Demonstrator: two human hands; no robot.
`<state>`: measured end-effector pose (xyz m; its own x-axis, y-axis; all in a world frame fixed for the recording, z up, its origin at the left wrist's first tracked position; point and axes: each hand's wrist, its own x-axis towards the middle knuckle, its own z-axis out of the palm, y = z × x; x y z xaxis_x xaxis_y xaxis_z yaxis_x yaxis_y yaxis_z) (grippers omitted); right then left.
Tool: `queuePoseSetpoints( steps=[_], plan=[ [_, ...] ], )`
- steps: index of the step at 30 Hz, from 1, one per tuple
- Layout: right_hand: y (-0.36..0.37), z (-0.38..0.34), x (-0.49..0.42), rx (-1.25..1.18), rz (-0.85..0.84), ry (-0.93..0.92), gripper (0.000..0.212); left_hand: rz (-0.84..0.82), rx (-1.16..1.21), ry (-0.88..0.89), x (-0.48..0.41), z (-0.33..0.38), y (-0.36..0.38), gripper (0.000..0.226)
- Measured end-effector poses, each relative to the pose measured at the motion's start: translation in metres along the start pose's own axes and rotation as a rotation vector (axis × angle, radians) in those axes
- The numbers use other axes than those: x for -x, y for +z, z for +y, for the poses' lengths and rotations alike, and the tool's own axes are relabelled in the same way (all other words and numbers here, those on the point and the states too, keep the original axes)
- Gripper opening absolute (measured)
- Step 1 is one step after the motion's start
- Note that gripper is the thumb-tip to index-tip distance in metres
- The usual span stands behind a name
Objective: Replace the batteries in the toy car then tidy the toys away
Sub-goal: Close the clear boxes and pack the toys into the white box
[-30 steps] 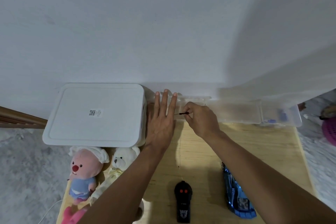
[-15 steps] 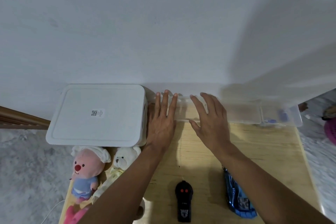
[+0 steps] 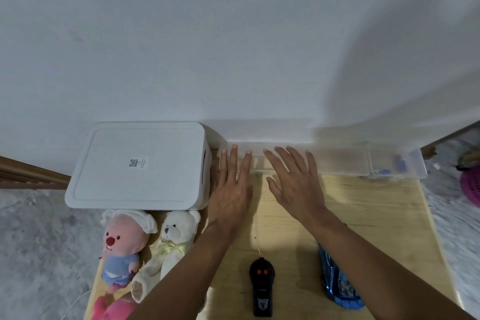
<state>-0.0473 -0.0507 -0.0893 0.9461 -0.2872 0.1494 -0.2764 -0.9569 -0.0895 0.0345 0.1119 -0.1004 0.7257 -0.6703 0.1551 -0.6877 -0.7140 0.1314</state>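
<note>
Both hands lie flat and empty at the far edge of the table; the left hand has straight fingers held close together, its fingertips on the left end of a long clear plastic case; the right hand has its fingers spread wide, their tips reaching the same case. A second ago the right hand pinched a small dark stick at the case; now it holds nothing, and its fingers have fanned out; the left hand has stayed where it was. Nearer than the right hand, under its forearm and partly hidden by it, lies the blue toy car; between the two forearms lies the black remote control. Just left of the left hand stands a closed white storage box; nearer than that, left of the left forearm, lie a pink plush toy and a white teddy bear.
</note>
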Motion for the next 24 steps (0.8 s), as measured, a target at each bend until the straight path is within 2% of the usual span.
queuePoseSetpoints(
  steps=[6, 12, 16, 18, 20, 22, 24],
  plan=[
    [0.012, 0.0, 0.009, 0.015, -0.032, -0.049, 0.052, -0.13, 0.032, -0.031, 0.023, 0.0, 0.014, 0.067],
    [0.006, -0.004, 0.009, 0.036, -0.13, -0.04, 0.057, -0.199, -0.004, -0.008, 0.021, -0.002, 0.015, 0.068],
    [-0.019, -0.01, -0.001, -0.115, -0.184, 0.066, 0.061, -0.234, 0.153, -0.053, 0.011, 0.01, -0.019, 0.075],
    [-0.043, -0.013, -0.01, -0.332, -0.108, 0.144, 0.058, -0.151, 0.262, -0.046, -0.002, 0.014, -0.051, 0.075],
    [-0.07, -0.019, -0.021, -0.5, -0.053, 0.171, 0.054, 0.005, 0.322, -0.07, -0.017, 0.011, -0.09, 0.069],
    [-0.093, -0.028, -0.033, -0.555, -0.048, 0.14, 0.052, 0.145, 0.338, -0.11, -0.031, -0.002, -0.126, 0.055],
    [-0.111, -0.041, -0.046, -0.554, -0.096, 0.075, 0.054, 0.201, 0.296, -0.167, -0.039, -0.026, -0.151, 0.043]
  ],
)
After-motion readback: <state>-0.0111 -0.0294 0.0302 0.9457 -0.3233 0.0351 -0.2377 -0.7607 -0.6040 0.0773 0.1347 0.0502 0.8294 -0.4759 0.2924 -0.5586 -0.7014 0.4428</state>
